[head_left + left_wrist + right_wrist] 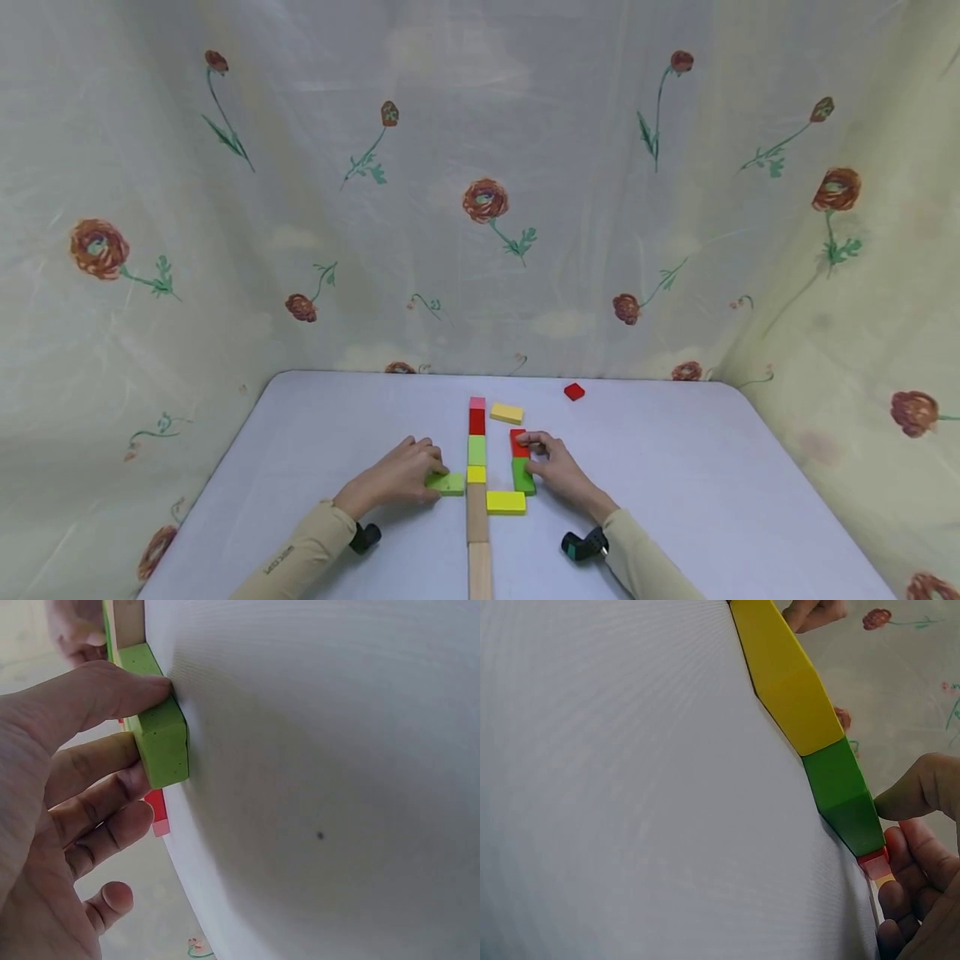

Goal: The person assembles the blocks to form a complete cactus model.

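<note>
In the head view, my left hand is left of a central line of blocks. Its thumb and fingers pinch a light green block, lying crosswise just short of the line; the left wrist view shows the thumb on this block. My right hand is on the other side. Its index finger touches a red block, while the thumb rests by the edge of a green block. Red and green stand end to end. A yellow block reaches from the line toward the green one.
The central line runs from wooden blocks through a small yellow block, a light green block and a dark red block to a pink one. Beyond lie a pale yellow block and a red piece.
</note>
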A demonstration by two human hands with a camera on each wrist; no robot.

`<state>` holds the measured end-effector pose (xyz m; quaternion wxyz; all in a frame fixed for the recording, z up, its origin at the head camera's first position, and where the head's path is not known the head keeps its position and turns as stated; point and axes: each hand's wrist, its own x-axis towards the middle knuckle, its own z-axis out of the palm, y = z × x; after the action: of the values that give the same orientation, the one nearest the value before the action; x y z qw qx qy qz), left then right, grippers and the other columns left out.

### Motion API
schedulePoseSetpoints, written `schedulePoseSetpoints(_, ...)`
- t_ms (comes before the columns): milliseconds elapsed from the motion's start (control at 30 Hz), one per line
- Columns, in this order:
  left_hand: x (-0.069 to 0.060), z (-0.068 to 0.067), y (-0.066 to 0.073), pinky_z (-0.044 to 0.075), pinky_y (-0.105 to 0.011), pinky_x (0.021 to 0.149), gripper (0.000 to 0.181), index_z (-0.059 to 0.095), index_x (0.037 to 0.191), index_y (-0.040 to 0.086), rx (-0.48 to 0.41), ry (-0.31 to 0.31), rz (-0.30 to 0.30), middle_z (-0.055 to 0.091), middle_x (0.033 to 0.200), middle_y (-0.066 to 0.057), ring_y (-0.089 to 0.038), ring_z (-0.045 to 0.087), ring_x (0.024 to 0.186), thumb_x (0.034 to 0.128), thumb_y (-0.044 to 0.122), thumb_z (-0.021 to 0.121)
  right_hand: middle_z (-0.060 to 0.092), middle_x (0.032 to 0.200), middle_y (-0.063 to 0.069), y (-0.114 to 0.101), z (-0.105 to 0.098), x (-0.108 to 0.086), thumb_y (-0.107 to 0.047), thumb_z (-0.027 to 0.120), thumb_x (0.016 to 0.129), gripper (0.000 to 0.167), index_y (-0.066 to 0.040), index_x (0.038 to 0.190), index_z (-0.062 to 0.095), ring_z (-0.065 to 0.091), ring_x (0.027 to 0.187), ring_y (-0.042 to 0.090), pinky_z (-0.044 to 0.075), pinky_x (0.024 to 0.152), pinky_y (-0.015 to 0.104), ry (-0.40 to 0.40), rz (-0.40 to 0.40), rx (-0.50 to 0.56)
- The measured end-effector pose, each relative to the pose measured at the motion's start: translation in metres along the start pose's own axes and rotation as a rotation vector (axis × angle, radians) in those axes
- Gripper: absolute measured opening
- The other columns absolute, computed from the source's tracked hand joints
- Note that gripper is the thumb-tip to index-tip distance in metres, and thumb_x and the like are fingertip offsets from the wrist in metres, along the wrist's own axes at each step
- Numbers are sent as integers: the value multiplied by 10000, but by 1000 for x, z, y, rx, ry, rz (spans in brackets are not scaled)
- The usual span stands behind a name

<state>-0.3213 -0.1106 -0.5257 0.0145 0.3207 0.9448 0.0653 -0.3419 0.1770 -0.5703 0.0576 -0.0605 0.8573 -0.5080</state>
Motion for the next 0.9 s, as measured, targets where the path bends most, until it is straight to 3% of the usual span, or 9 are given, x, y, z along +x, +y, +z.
schedulePoseSetpoints(300,3,2,2,439,-364,898,369,751,1097,209,39,9,23,654,962,69,-98,518,911,768,372,787,566,1243,59,0,0,1,-12,631,834,379,-114,1198,597,459,1136,258,390,1003,472,9,-5,-8)
schedulePoseSetpoints(567,1,3,4,449,-352,884,378,747,1108,214,36,3,12,656,973,56,-108,503,906,769,375,787,575,1249,47,1,2,0,-11,618,832,393,-131,1206,594,454,1165,271,364,1038,509,5,8,11)
schedulePoseSetpoints(900,-1,-4,2,457,-392,908,505,700,1197,182,29,-10,30,668,1080,14,-139,525,970,801,493,727,573,1244,48,1,1,1,-6,630,826,388,-120,1195,596,459,1145,260,380,1018,493,10,-7,-3)
